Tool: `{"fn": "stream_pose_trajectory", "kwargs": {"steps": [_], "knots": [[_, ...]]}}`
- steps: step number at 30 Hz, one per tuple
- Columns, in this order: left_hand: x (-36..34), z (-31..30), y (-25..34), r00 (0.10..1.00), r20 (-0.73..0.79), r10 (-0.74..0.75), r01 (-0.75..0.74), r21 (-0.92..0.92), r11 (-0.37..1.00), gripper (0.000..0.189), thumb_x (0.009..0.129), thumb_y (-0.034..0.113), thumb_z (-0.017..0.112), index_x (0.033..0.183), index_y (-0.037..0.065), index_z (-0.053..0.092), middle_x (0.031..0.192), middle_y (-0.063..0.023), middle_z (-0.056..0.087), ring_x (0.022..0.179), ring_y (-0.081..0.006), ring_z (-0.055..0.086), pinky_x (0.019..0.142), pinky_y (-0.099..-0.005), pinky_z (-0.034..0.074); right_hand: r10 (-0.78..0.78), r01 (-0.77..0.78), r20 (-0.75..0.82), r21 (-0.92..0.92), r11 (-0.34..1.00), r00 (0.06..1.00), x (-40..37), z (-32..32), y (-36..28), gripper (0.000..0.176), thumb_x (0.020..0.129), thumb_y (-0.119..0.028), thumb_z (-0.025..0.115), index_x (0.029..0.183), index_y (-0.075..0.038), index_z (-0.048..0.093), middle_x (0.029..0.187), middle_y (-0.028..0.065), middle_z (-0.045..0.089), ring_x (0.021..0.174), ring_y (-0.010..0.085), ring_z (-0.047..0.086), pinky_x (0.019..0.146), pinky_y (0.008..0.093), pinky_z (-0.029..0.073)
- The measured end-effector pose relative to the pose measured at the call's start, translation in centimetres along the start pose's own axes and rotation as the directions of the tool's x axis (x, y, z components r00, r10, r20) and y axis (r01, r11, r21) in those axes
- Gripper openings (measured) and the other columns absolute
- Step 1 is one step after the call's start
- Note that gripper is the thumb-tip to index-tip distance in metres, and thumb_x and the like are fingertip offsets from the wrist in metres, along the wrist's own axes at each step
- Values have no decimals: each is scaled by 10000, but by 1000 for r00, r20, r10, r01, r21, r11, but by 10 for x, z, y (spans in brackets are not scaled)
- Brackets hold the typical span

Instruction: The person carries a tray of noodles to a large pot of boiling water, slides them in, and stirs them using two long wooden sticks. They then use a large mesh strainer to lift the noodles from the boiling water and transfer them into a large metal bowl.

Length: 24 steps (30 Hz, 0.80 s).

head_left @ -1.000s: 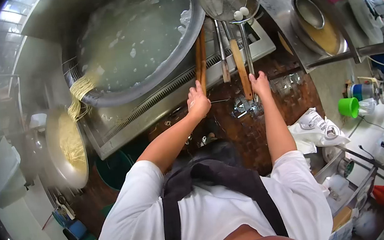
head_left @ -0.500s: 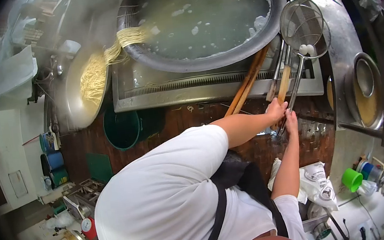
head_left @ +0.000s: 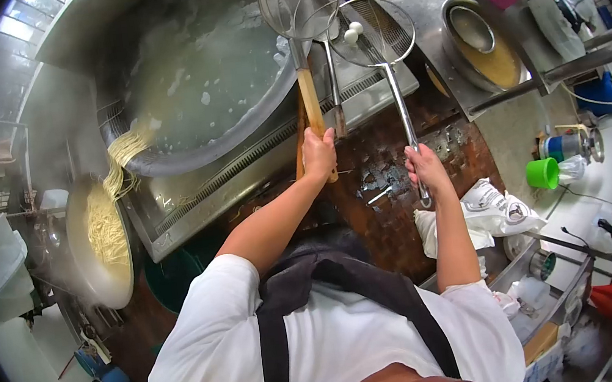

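Observation:
My left hand (head_left: 319, 153) is closed round the wooden handle of a mesh skimmer (head_left: 277, 5). Its round head is up over the rim of a large wok (head_left: 220, 142) of cloudy, steaming liquid. Farther right, my right hand (head_left: 427, 168) grips the metal handle of a round wire strainer (head_left: 397, 96). Two white egg-like balls (head_left: 354, 31) show within its hoop; whether they rest in it cannot be made out. A ladle-like tool with a dark handle (head_left: 335, 88) lies between the two. Pale noodles (head_left: 128, 149) drape over the wok's left rim.
Noodles fill a wide metal bowl (head_left: 83, 253) on the left. The steel stove edge (head_left: 195, 218) runs below the wok. At right stand a basin (head_left: 452, 39) of yellowish contents with a strainer, and a green container (head_left: 542, 174). White sacks (head_left: 488, 210) lie near my right arm.
My hands were close together and have moved apart, the wire strainer going right, away from the skimmer. The camera view has turned and shifted right.

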<state>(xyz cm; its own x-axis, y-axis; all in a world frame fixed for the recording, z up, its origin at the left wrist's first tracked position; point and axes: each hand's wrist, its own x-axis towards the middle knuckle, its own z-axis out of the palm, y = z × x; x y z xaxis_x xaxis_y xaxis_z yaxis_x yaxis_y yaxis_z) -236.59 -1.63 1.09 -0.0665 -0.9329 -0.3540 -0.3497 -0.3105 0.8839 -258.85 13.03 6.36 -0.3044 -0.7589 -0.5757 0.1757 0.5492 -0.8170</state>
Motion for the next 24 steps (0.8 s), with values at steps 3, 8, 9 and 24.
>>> {"fn": "stream_pose_trajectory", "kwargs": {"steps": [3, 8, 9, 24], "knots": [[-23, -11, 23, 999, 31, -35, 33, 71, 997, 366, 962, 300, 645, 1013, -22, 478, 729, -139, 620, 563, -264, 642, 478, -406, 522, 1, -3, -82, -33, 999, 997, -33, -11, -7, 207, 1010, -317, 567, 965, -130, 490, 670, -37, 484, 477, 73, 453, 408, 248, 386], [-32, 8, 9, 998, 21, 53, -55, 92, 994, 365, 967, 311, 641, 998, -13, 475, 672, -145, 608, 505, -287, 621, 469, -418, 502, -5, -11, -130, -117, 993, 991, -85, -28, -45, 197, 994, -312, 573, 1039, -127, 524, 717, -28, 504, 539, 80, 470, 461, 236, 403], [-36, 12, 8, 997, 19, 79, -80, 109, 991, 366, 966, 309, 643, 1000, -14, 474, 671, -142, 606, 502, -285, 618, 466, -417, 502, -11, -8, -133, -140, 990, 991, -92, -32, -53, 196, 994, -311, 572, 1037, -126, 524, 714, -24, 507, 532, 81, 472, 459, 238, 404], [-11, 98, -18, 899, 396, -185, 271, -171, 947, 343, 972, 346, 630, 944, 26, 510, 667, -93, 595, 524, -221, 626, 473, -392, 523, -496, 219, -249, -674, 706, 832, 10, -24, 19, 249, 981, -261, 596, 927, -39, 497, 655, 92, 545, 460, 221, 529, 444, 370, 440]]}}
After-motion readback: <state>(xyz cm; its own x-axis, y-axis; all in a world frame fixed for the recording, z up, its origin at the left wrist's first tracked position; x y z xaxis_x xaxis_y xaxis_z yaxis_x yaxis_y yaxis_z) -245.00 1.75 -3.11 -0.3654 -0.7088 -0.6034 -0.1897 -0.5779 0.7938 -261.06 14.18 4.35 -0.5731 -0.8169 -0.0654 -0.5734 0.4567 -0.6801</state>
